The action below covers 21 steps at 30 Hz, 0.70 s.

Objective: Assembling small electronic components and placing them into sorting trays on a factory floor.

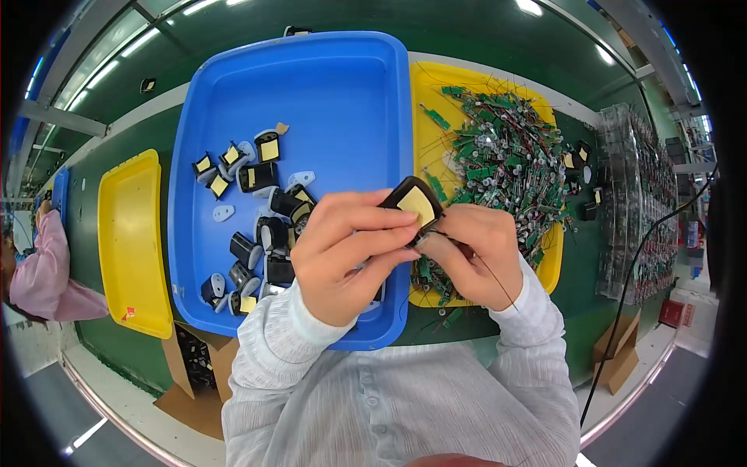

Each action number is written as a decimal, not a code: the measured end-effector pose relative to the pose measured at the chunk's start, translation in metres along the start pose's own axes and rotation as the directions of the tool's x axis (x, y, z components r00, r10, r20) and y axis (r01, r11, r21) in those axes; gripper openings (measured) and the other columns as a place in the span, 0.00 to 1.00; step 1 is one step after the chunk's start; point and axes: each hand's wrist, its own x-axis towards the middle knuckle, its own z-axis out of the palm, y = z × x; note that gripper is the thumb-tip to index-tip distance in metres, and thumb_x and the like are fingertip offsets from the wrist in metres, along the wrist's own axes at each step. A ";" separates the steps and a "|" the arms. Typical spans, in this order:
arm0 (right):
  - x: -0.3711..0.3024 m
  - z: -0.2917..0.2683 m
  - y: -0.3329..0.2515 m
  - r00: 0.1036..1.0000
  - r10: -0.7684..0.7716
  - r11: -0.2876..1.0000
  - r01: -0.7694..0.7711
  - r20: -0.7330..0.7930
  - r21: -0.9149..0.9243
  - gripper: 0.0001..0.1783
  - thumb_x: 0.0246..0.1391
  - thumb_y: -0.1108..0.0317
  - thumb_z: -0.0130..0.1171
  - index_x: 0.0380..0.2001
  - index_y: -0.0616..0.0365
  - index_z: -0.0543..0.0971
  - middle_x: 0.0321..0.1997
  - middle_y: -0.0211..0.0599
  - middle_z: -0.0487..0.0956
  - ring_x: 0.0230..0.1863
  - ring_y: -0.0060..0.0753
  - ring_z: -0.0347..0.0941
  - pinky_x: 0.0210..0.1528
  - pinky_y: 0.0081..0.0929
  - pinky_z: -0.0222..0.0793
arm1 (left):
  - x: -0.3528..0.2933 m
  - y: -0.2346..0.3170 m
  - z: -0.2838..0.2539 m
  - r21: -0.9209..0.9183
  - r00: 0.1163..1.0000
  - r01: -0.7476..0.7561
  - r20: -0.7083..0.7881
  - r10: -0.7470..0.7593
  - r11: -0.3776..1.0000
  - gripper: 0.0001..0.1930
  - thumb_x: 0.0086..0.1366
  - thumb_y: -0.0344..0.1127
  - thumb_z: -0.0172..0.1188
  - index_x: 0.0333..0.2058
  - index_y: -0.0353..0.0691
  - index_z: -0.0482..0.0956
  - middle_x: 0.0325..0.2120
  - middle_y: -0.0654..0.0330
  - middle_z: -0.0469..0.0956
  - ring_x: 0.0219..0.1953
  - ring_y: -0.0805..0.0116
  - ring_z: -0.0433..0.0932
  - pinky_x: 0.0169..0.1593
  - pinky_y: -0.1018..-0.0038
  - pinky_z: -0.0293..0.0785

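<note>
Over the right rim of the blue tray (311,66), my left hand (346,253) grips a black plastic housing (405,194) with a pale yellow pad on its face. My right hand (478,253) is closed against the lower end of this housing, thumb and fingers pinched together. A thin dark wire (494,279) trails from between those fingers across the hand; what else they hold is hidden. Inside the blue tray lie several similar housings (258,177) with yellow pads and loose grey oval pieces (223,212).
Right of the blue tray, a yellow tray (424,82) holds a heap of wired green circuit boards (506,148). Another yellow tray (128,241) lies left. Clear stacked trays (634,202) stand at right, near a hanging black cable (634,268). A cardboard box (222,366) sits below. A person's pink sleeve (47,265) shows far left.
</note>
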 end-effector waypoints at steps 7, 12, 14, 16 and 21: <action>-0.002 0.000 -0.001 0.998 0.058 0.995 -0.059 0.016 0.082 0.02 0.42 0.75 0.56 0.19 0.61 0.75 0.13 0.39 0.68 0.13 0.37 0.66 0.16 0.27 0.59 | 0.003 0.007 0.000 0.056 0.999 -0.043 0.011 0.043 0.997 0.15 0.33 0.23 0.68 0.27 0.39 0.81 0.29 0.65 0.78 0.32 0.62 0.73 0.39 0.71 0.73; -0.001 -0.004 0.000 0.995 0.041 0.995 -0.048 0.088 0.087 0.03 0.43 0.74 0.56 0.21 0.62 0.76 0.14 0.38 0.69 0.13 0.33 0.66 0.17 0.25 0.59 | -0.001 0.009 -0.003 -0.009 0.998 0.017 0.067 -0.017 1.000 0.14 0.37 0.22 0.67 0.28 0.37 0.80 0.34 0.60 0.77 0.35 0.62 0.75 0.41 0.72 0.74; 0.002 -0.005 -0.003 0.980 0.164 0.962 -0.185 0.115 0.203 0.03 0.44 0.73 0.56 0.22 0.62 0.76 0.15 0.38 0.70 0.14 0.29 0.66 0.17 0.23 0.60 | -0.003 0.009 -0.001 -0.525 0.859 0.506 0.241 -0.451 0.684 0.12 0.47 0.20 0.63 0.33 0.33 0.77 0.41 0.53 0.74 0.40 0.63 0.74 0.44 0.72 0.74; 0.002 -0.006 -0.001 0.940 0.290 0.884 -0.335 0.178 0.326 0.06 0.46 0.71 0.58 0.24 0.62 0.75 0.17 0.35 0.73 0.16 0.20 0.66 0.18 0.19 0.60 | -0.003 0.004 0.000 -0.599 0.853 0.513 0.280 -0.439 0.615 0.12 0.50 0.20 0.60 0.36 0.32 0.75 0.43 0.50 0.71 0.42 0.64 0.73 0.45 0.72 0.73; 0.000 -0.003 0.001 0.949 0.276 0.867 -0.314 0.151 0.388 0.07 0.46 0.70 0.59 0.25 0.63 0.74 0.17 0.34 0.73 0.16 0.20 0.67 0.18 0.18 0.60 | -0.003 -0.002 0.000 -0.729 0.842 0.511 0.317 -0.436 0.456 0.12 0.57 0.22 0.53 0.41 0.31 0.70 0.46 0.51 0.69 0.48 0.66 0.68 0.52 0.71 0.64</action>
